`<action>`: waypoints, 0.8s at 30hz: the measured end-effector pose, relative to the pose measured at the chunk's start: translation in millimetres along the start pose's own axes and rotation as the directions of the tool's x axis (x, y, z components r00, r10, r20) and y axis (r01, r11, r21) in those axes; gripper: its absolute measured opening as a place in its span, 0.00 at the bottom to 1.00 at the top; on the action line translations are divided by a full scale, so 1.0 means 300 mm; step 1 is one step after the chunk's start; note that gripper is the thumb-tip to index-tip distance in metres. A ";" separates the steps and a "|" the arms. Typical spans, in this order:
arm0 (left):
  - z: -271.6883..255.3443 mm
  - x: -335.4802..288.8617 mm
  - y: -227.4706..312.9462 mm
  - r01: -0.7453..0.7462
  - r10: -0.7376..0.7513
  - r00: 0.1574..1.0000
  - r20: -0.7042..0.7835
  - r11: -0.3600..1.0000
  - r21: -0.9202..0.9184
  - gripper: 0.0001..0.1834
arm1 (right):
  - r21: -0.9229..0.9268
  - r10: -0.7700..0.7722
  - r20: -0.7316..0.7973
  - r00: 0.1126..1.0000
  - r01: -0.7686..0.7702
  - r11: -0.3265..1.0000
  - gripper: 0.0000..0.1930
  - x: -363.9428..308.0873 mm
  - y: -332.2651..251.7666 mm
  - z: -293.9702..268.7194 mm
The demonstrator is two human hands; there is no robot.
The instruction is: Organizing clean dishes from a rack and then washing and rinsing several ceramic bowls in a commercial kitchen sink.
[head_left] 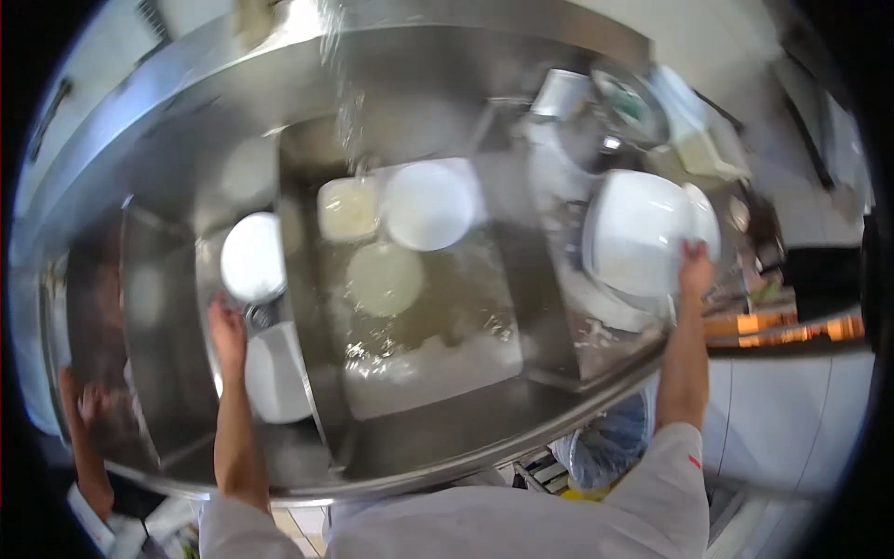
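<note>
My left hand point(226, 328) is over the left basin, its blurred fingers closed at the lower edge of a round white dish point(253, 258). Just below that dish lies a white plate point(277, 373), partly hidden by the basin wall. On the right, my right hand point(695, 268) grips the near right edge of a square white dish point(638, 228), which sits among other white dishes on the steel counter. Between my hands, the middle basin point(391, 405) holds cloudy water with a round white plate point(428, 207), a small square dish point(348, 210) and a round dish point(385, 279) under the surface.
Water point(348, 121) runs down into the middle basin from the far side. Metal ware point(631, 102) and a white container point(561, 93) stand at the far right. Another person's hand point(90, 401) shows at far left. A lined bin point(610, 443) stands below the sink's front edge.
</note>
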State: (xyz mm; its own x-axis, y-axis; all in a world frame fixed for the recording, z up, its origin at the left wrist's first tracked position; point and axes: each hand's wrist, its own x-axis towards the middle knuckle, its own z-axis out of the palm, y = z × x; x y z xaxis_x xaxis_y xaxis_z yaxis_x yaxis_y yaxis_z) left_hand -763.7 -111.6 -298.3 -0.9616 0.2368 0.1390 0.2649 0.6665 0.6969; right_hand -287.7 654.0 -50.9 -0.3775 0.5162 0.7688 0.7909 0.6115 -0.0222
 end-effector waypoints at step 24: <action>0.567 0.252 1.436 0.170 0.207 0.934 0.292 0.461 -0.871 0.16 | 0.872 -0.146 0.487 0.861 -0.488 0.032 0.31 0.088 -1.075 -0.070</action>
State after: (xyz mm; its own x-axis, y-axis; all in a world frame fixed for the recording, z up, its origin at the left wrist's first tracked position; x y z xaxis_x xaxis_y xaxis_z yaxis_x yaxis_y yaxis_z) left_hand -710.1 313.7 -107.3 -0.8220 0.5654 0.0682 -0.1047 -0.2678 0.9578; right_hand -542.8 457.8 -10.1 -0.6750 0.6476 0.3535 -0.2105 0.2902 -0.9335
